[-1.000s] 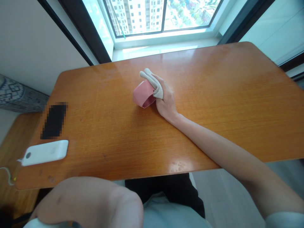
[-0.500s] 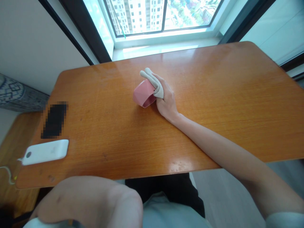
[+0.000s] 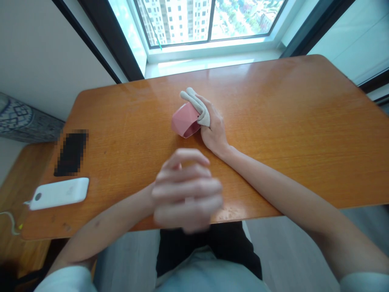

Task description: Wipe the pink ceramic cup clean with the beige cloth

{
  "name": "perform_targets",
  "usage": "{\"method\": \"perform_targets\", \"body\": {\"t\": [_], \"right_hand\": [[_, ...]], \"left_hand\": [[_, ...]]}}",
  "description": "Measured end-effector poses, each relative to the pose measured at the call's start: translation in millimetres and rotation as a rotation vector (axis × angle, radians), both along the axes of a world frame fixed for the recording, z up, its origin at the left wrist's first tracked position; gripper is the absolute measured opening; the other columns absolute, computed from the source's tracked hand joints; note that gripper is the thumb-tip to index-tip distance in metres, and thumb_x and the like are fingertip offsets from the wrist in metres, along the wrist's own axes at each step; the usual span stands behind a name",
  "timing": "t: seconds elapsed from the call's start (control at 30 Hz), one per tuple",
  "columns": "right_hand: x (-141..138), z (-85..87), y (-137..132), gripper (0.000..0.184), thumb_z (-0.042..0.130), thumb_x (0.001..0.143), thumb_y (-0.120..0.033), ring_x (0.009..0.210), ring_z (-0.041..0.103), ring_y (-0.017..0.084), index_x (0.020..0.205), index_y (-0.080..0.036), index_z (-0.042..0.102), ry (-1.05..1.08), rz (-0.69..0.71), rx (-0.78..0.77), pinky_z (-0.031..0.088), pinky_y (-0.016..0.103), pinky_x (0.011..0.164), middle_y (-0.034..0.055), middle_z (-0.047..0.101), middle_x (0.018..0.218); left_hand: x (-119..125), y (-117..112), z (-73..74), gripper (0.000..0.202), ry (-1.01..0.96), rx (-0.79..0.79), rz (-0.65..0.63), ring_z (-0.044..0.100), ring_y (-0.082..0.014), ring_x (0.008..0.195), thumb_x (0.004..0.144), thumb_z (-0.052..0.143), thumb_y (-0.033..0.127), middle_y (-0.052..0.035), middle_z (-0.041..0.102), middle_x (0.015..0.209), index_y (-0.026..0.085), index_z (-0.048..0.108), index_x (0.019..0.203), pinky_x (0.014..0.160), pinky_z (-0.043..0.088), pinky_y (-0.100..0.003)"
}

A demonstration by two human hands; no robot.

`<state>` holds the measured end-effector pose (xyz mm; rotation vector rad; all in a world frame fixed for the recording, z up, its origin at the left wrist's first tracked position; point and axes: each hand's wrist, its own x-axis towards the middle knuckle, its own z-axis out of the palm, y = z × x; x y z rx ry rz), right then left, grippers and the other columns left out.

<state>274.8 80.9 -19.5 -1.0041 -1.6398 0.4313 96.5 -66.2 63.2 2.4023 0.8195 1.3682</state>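
A folded light-grey cloth (image 3: 199, 106) is in the grip of my right hand (image 3: 215, 129) near the middle of the table. The cloth lies against a pink faceted pot or cup (image 3: 184, 119), which is on its side with its mouth towards me. My thumb is close to the pot's rim; whether it grips the rim too is hard to see. My left hand (image 3: 187, 190) is in the air over the table's near edge, blurred by motion. Its fingers are bent but apart, and nothing shows in them.
On the left of the brown wooden table (image 3: 288, 121) lie a white device with a cable (image 3: 60, 194) and a dark pixelated rectangle (image 3: 71, 153). Behind the table is a window (image 3: 209, 20). A patterned fabric item (image 3: 27, 119) stands beyond the left edge.
My left hand has come into view and lowered over the near edge of the table; before, only its raised arm showed. My right hand, the cloth and the pink pot have barely moved.
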Motion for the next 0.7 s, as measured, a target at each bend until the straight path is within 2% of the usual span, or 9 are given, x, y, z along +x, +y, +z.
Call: {"method": "perform_targets", "body": {"t": [0.03, 0.07, 0.13, 0.2, 0.27, 0.33, 0.43, 0.57, 0.7], "right_hand": [[0.1, 0.9, -1.0, 0.053, 0.048, 0.108, -0.034, 0.155, 0.061, 0.025, 0.161, -0.039, 0.053, -0.005, -0.006, -0.002, 0.050, 0.053, 0.133, -0.0030, 0.062, 0.169], [0.4, 1.7, -1.8, 0.053, 0.049, 0.108, -0.035, 0.155, 0.061, 0.025, 0.161, -0.039, 0.053, -0.012, -0.007, -0.002, 0.049, 0.052, 0.133, -0.0031, 0.062, 0.169], [1.5, 2.5, -2.7, 0.053, 0.053, 0.108, -0.037, 0.155, 0.060, 0.025, 0.160, -0.039, 0.054, -0.025, 0.000, 0.012, 0.049, 0.051, 0.134, -0.0029, 0.062, 0.169], [2.5, 2.6, -2.7, 0.051, 0.055, 0.109, -0.040, 0.155, 0.060, 0.025, 0.159, -0.040, 0.054, -0.033, 0.001, 0.026, 0.050, 0.051, 0.134, -0.0018, 0.062, 0.169], [2.7, 2.3, -2.2, 0.050, 0.054, 0.110, -0.043, 0.157, 0.059, 0.026, 0.160, -0.040, 0.053, -0.038, -0.012, 0.021, 0.049, 0.052, 0.134, -0.0009, 0.061, 0.171], [2.4, 1.7, -1.6, 0.049, 0.050, 0.112, -0.043, 0.158, 0.058, 0.026, 0.161, -0.040, 0.052, -0.047, -0.022, 0.010, 0.048, 0.054, 0.135, 0.0000, 0.060, 0.171], [2.1, 0.2, -0.8, 0.050, 0.046, 0.113, -0.038, 0.159, 0.056, 0.026, 0.162, -0.038, 0.051, -0.063, -0.038, 0.017, 0.046, 0.056, 0.136, 0.0019, 0.060, 0.171], [0.9, -0.3, -3.9, 0.053, 0.045, 0.113, -0.038, 0.163, 0.051, 0.026, 0.166, -0.036, 0.047, -0.116, -0.042, 0.051, 0.045, 0.057, 0.137, 0.0034, 0.057, 0.173], [-3.4, 3.7, -13.1, 0.054, 0.044, 0.114, -0.041, 0.170, 0.042, 0.028, 0.168, -0.045, 0.046, -0.155, 0.012, 0.142, 0.036, 0.058, 0.142, -0.0030, 0.048, 0.179]], "left_hand": [[3.0, 32.8, -11.6, 0.026, -0.052, 0.170, -0.087, 0.076, -0.0172, 0.087, 0.115, 0.048, 0.030, 0.0062, 0.081, 0.103, 0.034, 0.070, 0.103, 0.097, 0.064, -0.048], [5.3, 63.6, -23.8, 0.021, -0.075, 0.221, -0.033, 0.076, -0.0191, 0.095, 0.115, 0.049, 0.030, 0.0029, 0.080, 0.108, 0.034, 0.069, 0.108, 0.098, 0.062, -0.048], [7.1, 112.5, -47.7, 0.020, -0.070, 0.168, 0.204, 0.068, -0.0290, 0.128, 0.112, 0.058, 0.039, -0.0087, 0.073, 0.137, 0.030, 0.066, 0.128, 0.111, 0.054, -0.055], [5.3, 140.2, -66.6, 0.046, -0.071, 0.090, 0.301, 0.056, -0.0366, 0.147, 0.105, 0.069, 0.055, -0.0127, 0.059, 0.157, 0.031, 0.058, 0.143, 0.125, 0.043, -0.062], [1.4, 150.2, -78.0, 0.059, -0.097, 0.043, 0.284, 0.051, -0.0372, 0.153, 0.102, 0.072, 0.063, -0.0129, 0.054, 0.162, 0.032, 0.053, 0.149, 0.130, 0.039, -0.063], [-2.7, 150.4, -81.8, 0.056, -0.105, -0.003, 0.231, 0.056, -0.0333, 0.150, 0.106, 0.068, 0.063, -0.0116, 0.058, 0.157, 0.032, 0.051, 0.150, 0.129, 0.042, -0.059], [-7.5, 146.3, -79.1, 0.055, -0.095, -0.073, 0.235, 0.063, -0.0299, 0.142, 0.106, 0.066, 0.066, -0.0093, 0.066, 0.148, 0.032, 0.055, 0.148, 0.124, 0.048, -0.053], [-12.0, 144.1, -74.7, 0.061, -0.074, -0.114, 0.287, 0.067, -0.0291, 0.133, 0.102, 0.068, 0.075, -0.0078, 0.072, 0.143, 0.030, 0.062, 0.143, 0.116, 0.052, -0.053], [-15.4, 146.1, -78.3, 0.064, -0.125, -0.106, 0.254, 0.068, -0.0261, 0.126, 0.101, 0.065, 0.081, -0.0040, 0.074, 0.140, 0.030, 0.062, 0.141, 0.105, 0.057, -0.053]]}}
